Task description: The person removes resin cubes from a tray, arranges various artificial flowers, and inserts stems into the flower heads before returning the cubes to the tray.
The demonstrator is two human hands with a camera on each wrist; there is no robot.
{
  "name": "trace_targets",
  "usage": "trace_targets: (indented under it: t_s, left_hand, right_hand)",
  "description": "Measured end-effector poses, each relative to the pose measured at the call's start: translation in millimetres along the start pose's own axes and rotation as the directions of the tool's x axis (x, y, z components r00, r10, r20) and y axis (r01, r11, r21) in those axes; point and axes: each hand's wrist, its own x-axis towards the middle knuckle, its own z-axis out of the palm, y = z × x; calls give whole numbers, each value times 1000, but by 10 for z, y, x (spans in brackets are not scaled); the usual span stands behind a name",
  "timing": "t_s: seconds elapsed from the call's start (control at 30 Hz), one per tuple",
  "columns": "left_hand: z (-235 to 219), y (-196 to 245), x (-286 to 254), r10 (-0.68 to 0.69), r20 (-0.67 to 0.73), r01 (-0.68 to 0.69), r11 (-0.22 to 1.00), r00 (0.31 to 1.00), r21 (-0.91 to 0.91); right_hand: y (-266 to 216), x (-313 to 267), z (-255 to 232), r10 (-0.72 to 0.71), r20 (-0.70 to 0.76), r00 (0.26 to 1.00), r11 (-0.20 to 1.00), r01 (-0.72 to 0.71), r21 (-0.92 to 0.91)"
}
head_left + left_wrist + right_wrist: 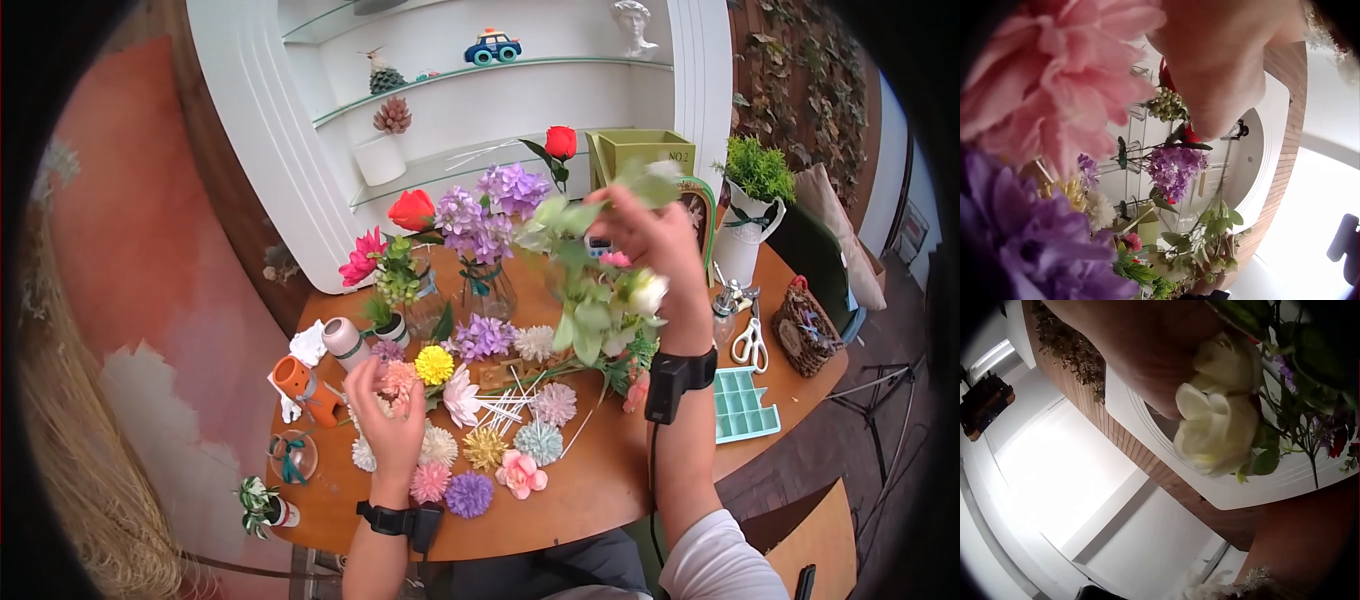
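Right hand (650,235), upper right of centre, is clamped on a leafy spray (588,300) bearing white roses (1216,431), raised above the surface (600,490). Left hand (392,432), lower left of centre: fingers curved near the flower heads (484,448); whether they grip anything cannot be told. White sticks (505,408) lie between the flower heads. The spray partly obstructs the view behind it. Centre: glass vase (490,292) containing purple flowers (478,228). Upper right: white pitcher (738,250) containing a green plant (757,170). Right: scissors (750,345) above a compartment tray (742,408).
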Motion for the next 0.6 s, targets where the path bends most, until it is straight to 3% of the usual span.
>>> trace_targets:
  t_s: [0.03,0.07,0.13,0.17,0.23,0.27,0.3,0.33,0.37,0.43,0.5,0.53,0.6]
  left_hand:
    - [-25,38,14,119,-103,-111,991,988,80]
    - [-41,52,25,122,-102,-114,990,987,81]
    - [-70,71,42,342,-172,-323,937,924,131]
    - [-92,123,61,344,-171,-325,937,923,130]
    - [-137,229,103,429,111,-443,876,897,192]
    - [-115,175,98,429,111,-443,876,896,191]
    - [-72,76,82,405,230,-433,897,885,87]
    - [-52,21,66,387,346,-407,913,855,-16]
    - [-55,28,13,226,387,-231,972,894,-34]
    - [-39,0,-30,158,334,-153,987,929,-42]
    - [-26,-5,-42,86,283,-74,996,955,-54]
    - [-21,0,-33,46,209,-39,998,977,-38]
    - [-28,-37,-41,5,133,-2,1000,991,-24]
  right_hand:
    - [9,-61,137,-74,132,988,995,82,-58]
    - [-10,-68,182,31,310,950,981,31,-193]
    - [109,-122,347,111,507,855,953,54,-298]
    - [191,-151,424,79,587,806,951,115,-286]
    - [252,-247,593,87,690,719,950,148,-273]
    - [236,-293,668,126,719,684,952,122,-282]
    - [320,-298,698,-24,772,635,887,370,-277]
    - [336,-308,730,11,792,610,838,427,-341]
    - [322,-328,765,-14,798,603,818,466,-338]
    - [289,-384,825,-38,803,595,796,504,-335]
    - [284,-429,869,-262,691,674,673,641,-370]
    - [302,-418,886,-262,691,674,673,641,-370]
    - [348,-388,910,-555,538,634,496,772,-398]
